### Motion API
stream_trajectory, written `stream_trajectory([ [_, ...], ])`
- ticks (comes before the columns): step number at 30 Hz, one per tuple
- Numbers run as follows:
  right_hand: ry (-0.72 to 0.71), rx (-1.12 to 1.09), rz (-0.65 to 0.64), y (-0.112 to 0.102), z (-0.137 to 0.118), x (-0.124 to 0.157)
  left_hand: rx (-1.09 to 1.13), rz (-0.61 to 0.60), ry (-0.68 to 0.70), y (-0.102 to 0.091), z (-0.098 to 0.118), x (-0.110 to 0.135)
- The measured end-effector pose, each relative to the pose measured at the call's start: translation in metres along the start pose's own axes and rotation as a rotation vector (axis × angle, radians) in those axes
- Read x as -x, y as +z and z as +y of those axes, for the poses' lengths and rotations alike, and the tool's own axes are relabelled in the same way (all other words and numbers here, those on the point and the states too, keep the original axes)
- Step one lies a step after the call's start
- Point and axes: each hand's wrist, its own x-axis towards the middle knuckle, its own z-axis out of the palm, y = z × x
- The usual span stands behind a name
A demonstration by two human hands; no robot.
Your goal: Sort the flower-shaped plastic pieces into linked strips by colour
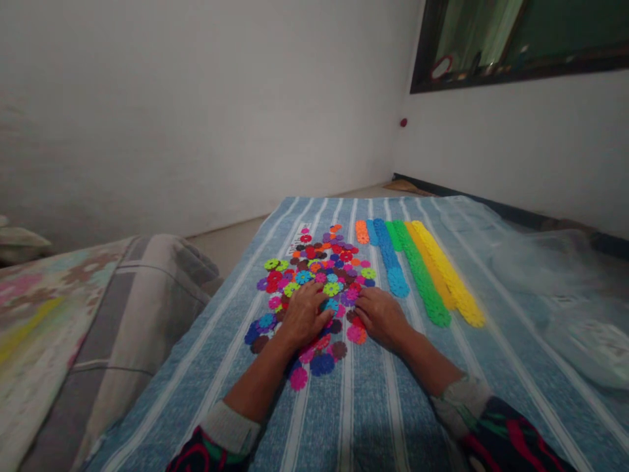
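Note:
A heap of flower-shaped plastic discs (323, 364) in many colours lies loose on a striped blue cloth. My left hand (304, 311) rests over the heap's middle, thumb apart from the fingers, palm down. At the heap's right side my right hand (383, 314) touches the discs with its fingertips, its thumb slightly apart. I see no disc held in either hand; the undersides of both are hidden. To the right, discs are laid in overlapping rows by colour: a blue row (386, 246), a green row (421, 275), an orange-yellow row (435, 269) and a yellow row (445, 269). A short orange row (362, 232) lies at the far end.
The striped cloth (221, 367) covers the table. Clear plastic bags (545, 262) lie along its right side. Left of the table stands a surface draped with a grey and floral cover (147, 308). White walls (221, 118) and a dark-framed window (422, 59) are behind.

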Motion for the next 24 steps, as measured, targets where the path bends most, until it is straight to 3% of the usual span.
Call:
stream_trajectory([
  [7, 0.011, 0.015, 0.003, 0.001, -0.001, -0.003, 0.155, 0.003, -0.04, -0.001, -0.003, -0.003],
  [14, 0.012, -0.006, 0.049, -0.002, -0.003, -0.004, 0.341, 0.041, -0.056, -0.015, 0.009, 0.0],
  [18, -0.058, -0.109, 0.145, -0.007, -0.015, -0.004, 0.432, 0.03, -0.038, -0.022, 0.022, 0.002],
  [21, -0.154, -0.229, 0.139, -0.009, -0.027, -0.003, 0.485, 0.054, -0.006, -0.022, 0.03, 0.005],
  [24, -0.155, -0.302, 0.13, -0.006, -0.033, -0.001, 0.528, 0.068, -0.006, -0.021, 0.033, 0.007],
])
